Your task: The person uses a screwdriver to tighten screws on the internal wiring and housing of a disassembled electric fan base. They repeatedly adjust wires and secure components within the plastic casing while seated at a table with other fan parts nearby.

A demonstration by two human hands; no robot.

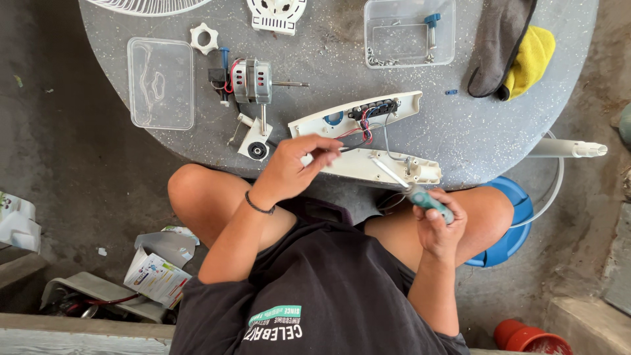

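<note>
My left hand (296, 167) pinches a thin dark wire that runs from the opened white fan control housing (358, 113), whose red and black wires and switch block show. My right hand (437, 220) grips a green-handled screwdriver (411, 190); its shaft points up-left and its tip rests on the lower white housing half (381, 167) at the table's near edge. Both hands hover over my knees, just in front of the round grey table (473, 125).
On the table lie a fan motor (253, 82) with shaft, a white bracket (255, 141), a clear lid (161, 82), a clear box (411, 33) with screws, a white nut (204, 38) and a grey and yellow cloth (513, 49). A blue stool (509, 236) is under me.
</note>
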